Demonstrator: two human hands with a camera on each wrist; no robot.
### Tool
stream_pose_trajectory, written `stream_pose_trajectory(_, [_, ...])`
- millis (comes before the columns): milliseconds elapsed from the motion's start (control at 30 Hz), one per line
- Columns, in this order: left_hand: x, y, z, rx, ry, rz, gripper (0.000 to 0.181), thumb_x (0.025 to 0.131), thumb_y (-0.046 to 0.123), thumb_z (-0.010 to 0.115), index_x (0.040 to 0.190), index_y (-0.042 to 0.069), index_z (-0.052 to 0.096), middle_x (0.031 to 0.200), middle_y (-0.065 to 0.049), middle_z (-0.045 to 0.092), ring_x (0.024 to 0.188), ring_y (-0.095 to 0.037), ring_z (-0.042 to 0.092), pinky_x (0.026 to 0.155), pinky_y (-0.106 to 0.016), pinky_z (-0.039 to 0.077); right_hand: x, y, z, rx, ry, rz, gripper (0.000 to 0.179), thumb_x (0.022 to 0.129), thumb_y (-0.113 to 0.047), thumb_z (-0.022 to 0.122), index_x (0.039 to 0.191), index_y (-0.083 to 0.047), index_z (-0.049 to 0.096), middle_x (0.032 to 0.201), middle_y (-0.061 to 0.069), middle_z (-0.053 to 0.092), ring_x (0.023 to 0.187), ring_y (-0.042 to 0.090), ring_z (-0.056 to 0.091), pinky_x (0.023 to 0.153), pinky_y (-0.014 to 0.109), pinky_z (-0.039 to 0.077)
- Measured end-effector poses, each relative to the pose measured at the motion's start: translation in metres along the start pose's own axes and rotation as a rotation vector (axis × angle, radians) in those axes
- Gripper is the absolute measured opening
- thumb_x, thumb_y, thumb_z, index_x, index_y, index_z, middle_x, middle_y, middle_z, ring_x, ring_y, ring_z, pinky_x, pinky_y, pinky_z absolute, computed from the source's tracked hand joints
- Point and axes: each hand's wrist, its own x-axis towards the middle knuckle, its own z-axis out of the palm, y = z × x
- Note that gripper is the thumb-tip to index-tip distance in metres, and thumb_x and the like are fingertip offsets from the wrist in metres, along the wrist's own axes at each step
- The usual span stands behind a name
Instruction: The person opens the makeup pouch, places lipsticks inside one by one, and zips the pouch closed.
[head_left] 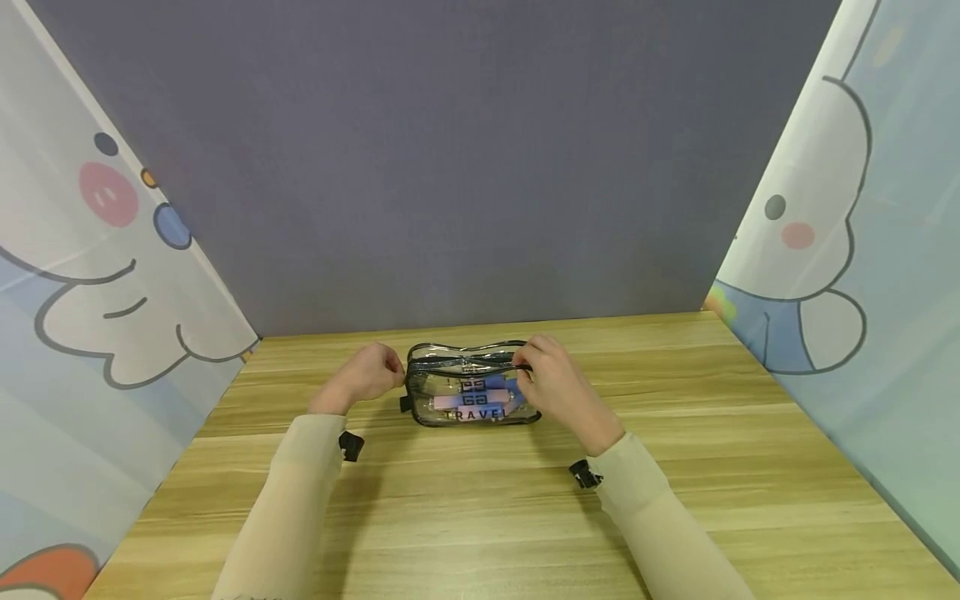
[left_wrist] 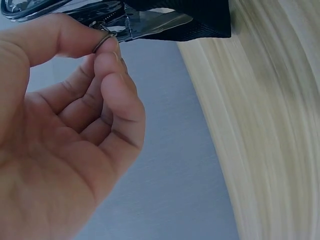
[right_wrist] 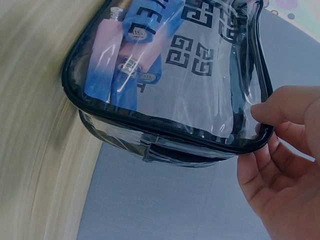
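Note:
A clear zip pouch with black piping stands on the table between my hands. It bears a black logo and the word TRAVEL. Inside lie several pink-and-blue tubes, some with small round labels. At the pouch's left end my left hand pinches a small metal zipper pull between thumb and forefinger; its other fingers curl in. A black fabric tab sits beside it. My right hand grips the pouch's upper right corner, thumb on the clear front panel. How far the zip is drawn I cannot tell.
The wood-grain table reaches back to a grey panel. Cartoon-printed curtains flank both sides. A black strap piece sits at the left wrist and another at the right.

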Motion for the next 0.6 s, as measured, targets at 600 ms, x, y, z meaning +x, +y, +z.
stream_pose_trajectory(600, [0.0024,-0.0059,0.0096,-0.017,-0.007,-0.012,0.012,0.093,0.006,0.059,0.093,0.002,0.07,0.091,-0.009,0.067,0.076,-0.021,0.057,0.069,-0.037,0.049,-0.0001,-0.0005,0.0001,-0.017,-0.002,0.004,0.01,0.085,0.001,0.076,0.094,-0.003,0.072,0.094,0.006,0.063,0.084,0.022,0.057,0.071,0.034,0.053])
